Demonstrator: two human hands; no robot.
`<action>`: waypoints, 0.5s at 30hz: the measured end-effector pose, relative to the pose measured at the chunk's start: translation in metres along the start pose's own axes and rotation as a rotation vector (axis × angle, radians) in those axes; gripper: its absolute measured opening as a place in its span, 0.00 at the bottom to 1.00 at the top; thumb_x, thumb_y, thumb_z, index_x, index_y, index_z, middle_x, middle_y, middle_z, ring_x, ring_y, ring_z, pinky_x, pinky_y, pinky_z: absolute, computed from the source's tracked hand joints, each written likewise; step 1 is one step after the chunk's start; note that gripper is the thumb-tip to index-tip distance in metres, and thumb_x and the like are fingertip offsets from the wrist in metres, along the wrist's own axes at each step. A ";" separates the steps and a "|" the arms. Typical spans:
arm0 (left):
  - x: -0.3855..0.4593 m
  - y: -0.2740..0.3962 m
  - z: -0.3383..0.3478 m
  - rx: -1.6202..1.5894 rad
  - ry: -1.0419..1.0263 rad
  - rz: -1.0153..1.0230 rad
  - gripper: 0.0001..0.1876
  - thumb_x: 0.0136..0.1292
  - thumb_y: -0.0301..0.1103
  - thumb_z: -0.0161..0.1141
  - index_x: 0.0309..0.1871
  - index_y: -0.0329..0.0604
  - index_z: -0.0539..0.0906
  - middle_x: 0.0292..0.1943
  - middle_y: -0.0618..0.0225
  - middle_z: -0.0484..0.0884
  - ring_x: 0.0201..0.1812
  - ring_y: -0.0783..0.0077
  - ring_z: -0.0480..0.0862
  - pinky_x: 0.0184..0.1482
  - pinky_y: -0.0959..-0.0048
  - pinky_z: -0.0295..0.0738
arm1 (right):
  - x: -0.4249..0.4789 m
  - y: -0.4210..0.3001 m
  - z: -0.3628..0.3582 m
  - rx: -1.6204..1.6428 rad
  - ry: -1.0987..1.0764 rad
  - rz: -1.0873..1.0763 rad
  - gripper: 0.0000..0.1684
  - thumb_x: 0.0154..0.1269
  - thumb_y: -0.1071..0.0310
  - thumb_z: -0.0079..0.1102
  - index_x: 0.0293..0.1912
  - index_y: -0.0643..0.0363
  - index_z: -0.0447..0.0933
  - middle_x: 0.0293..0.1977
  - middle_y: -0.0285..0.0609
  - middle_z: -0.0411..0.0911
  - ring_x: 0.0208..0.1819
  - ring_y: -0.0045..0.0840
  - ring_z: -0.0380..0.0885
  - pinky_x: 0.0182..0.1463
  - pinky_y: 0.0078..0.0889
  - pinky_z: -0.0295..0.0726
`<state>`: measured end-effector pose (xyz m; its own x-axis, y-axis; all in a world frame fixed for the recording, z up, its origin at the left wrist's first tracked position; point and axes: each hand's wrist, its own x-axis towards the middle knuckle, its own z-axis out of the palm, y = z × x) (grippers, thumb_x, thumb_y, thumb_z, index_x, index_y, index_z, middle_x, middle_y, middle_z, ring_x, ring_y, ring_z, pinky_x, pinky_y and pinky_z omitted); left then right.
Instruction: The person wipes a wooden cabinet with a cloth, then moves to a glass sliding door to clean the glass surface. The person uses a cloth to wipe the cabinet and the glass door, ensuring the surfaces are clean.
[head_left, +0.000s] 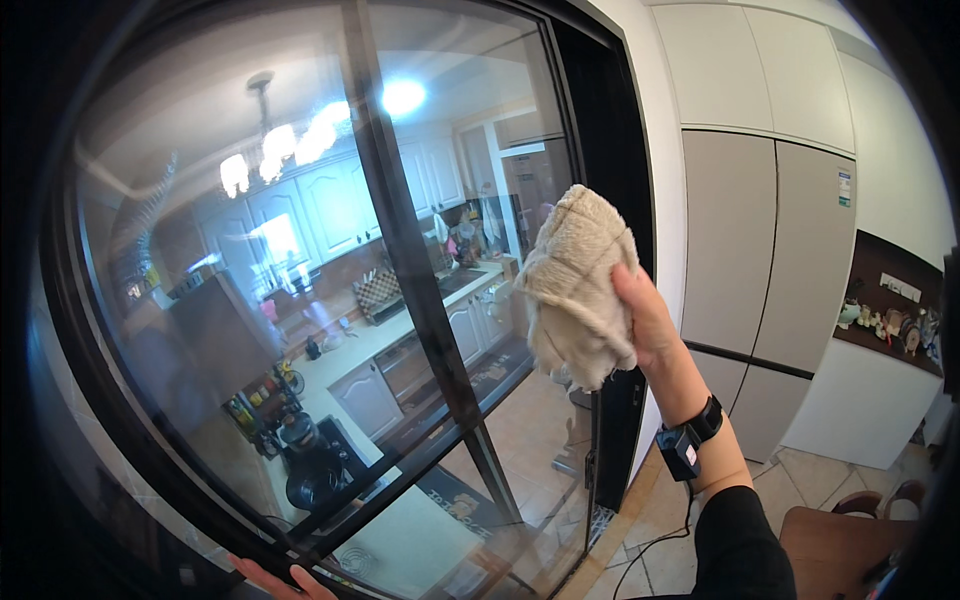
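My right hand (646, 311) holds a folded beige plush cloth (581, 289) up in front of the glass door panel (480, 225); whether the cloth touches the glass, I cannot tell. A black strap with a small device (679, 452) is around my right wrist, a cable hanging from it. My left hand (281, 581) shows only in part at the bottom edge, by the black door frame (300, 551), fingers apart, with nothing seen in it. The black-framed glass bears reflections of lamps.
Behind the glass lies a kitchen with a counter (352, 382), a wok (311, 480) and white cabinets (337, 206). At the right stand a grey refrigerator (727, 240), a shelf of figurines (892, 326) and a brown wooden table (840, 551).
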<state>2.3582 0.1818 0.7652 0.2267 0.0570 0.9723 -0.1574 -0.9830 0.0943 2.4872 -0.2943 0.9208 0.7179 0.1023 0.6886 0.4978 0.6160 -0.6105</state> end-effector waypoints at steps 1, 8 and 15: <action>0.001 0.000 -0.003 0.017 -0.004 0.001 0.36 0.71 0.44 0.51 0.72 0.28 0.52 0.73 0.40 0.47 0.73 0.41 0.48 0.72 0.53 0.42 | 0.004 0.000 0.007 0.107 0.006 -0.050 0.38 0.64 0.53 0.62 0.63 0.65 0.59 0.53 0.48 0.72 0.52 0.29 0.77 0.54 0.32 0.81; 0.002 0.005 0.006 -0.008 -0.003 -0.001 0.36 0.71 0.44 0.50 0.72 0.28 0.53 0.73 0.40 0.48 0.73 0.40 0.48 0.72 0.52 0.42 | 0.079 0.062 -0.039 -0.517 0.440 -0.459 0.32 0.65 0.62 0.60 0.63 0.60 0.59 0.56 0.44 0.65 0.56 0.30 0.68 0.59 0.34 0.71; 0.009 0.005 0.002 0.005 0.024 0.114 0.33 0.71 0.40 0.50 0.72 0.31 0.54 0.72 0.39 0.49 0.72 0.37 0.49 0.70 0.46 0.43 | 0.080 0.093 -0.010 -1.277 0.454 -0.600 0.33 0.61 0.58 0.62 0.61 0.60 0.63 0.61 0.48 0.60 0.64 0.35 0.61 0.65 0.38 0.64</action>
<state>2.3613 0.1776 0.7742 0.1844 -0.0512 0.9815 -0.1758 -0.9842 -0.0183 2.5958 -0.2368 0.9153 0.2223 -0.3088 0.9248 0.6762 -0.6345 -0.3744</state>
